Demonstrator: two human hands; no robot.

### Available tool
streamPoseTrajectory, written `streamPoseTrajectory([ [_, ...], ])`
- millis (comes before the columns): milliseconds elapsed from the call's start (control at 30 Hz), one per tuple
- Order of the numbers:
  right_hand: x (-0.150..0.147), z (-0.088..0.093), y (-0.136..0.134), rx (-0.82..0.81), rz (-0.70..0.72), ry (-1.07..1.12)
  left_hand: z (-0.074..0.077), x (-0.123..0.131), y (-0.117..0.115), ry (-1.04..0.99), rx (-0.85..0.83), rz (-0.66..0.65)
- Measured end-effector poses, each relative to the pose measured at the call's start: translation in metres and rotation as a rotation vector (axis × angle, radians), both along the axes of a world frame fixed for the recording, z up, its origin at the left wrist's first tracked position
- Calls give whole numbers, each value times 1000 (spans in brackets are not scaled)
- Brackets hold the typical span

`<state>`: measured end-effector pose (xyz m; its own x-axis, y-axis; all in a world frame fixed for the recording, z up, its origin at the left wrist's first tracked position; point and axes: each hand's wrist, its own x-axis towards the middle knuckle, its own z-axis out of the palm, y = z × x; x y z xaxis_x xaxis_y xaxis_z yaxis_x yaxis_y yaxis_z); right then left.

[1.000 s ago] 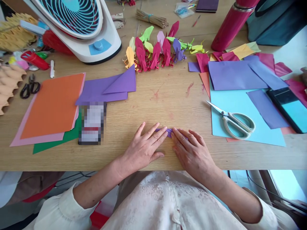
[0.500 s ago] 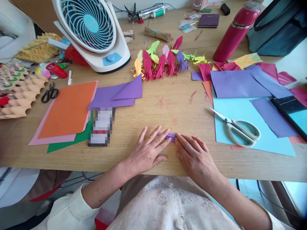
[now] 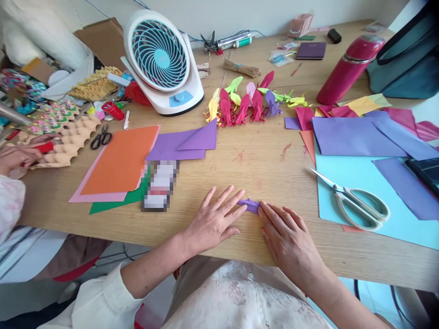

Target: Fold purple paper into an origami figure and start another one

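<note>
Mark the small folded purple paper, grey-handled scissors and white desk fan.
small folded purple paper [image 3: 250, 205], head view, exposed fold.
grey-handled scissors [image 3: 339, 196], head view, pivot.
white desk fan [image 3: 161, 56], head view, centre hub.

**Hidden, cropped, unreadable**

Purple folded paper [image 3: 251, 205]: only a sliver shows between the flat fingertips of the left hand [image 3: 214, 222] and right hand [image 3: 290, 237], so its shape cannot be told.
Block [image 3: 160, 185] on the worktop [image 3: 267, 160]: pixelated, unreadable.
Green sheet [image 3: 116, 203]: mostly under the orange sheet [image 3: 120, 160].
Teal bag [image 3: 408, 68] and dark flat object [image 3: 427, 169]: cut by the right edge.
Another person's hand [image 3: 15, 157]: cut by the left edge.
</note>
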<state>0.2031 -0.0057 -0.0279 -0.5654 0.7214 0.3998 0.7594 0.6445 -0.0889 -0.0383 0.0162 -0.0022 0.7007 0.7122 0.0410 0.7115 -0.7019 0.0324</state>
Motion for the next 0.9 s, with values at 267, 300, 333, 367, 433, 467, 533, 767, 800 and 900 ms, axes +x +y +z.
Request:
streamPoseTrajectory([
  [267,-1,2,-1,-70,-23,-38,-8,-11,4,-13,7,16],
  [300,-1,2,-1,-73,-21,-39,-8,-12,4,-12,6,17],
  [333,-1,2,-1,-75,-20,-40,-8,-13,4,-11,5,17],
  [367,0,2,-1,-78,-19,-39,-9,-14,4,-13,5,16],
  [433,-1,3,-1,-85,-19,-36,-9,-16,5,-20,5,14],
  [467,-1,3,-1,-88,-19,-33,-9,-17,6,-24,5,18],
  [533,-1,4,-1,-86,-23,-22,-8,-20,7,-30,1,32],
  [767,-1,5,0,-67,-18,-27,-10,-27,9,-71,-60,70],
  [800,-1,5,0,-65,-16,-31,-11,-28,9,-83,-78,75],
  [900,-1,5,0,-57,-15,-39,-12,-31,9,-109,-134,88],
])
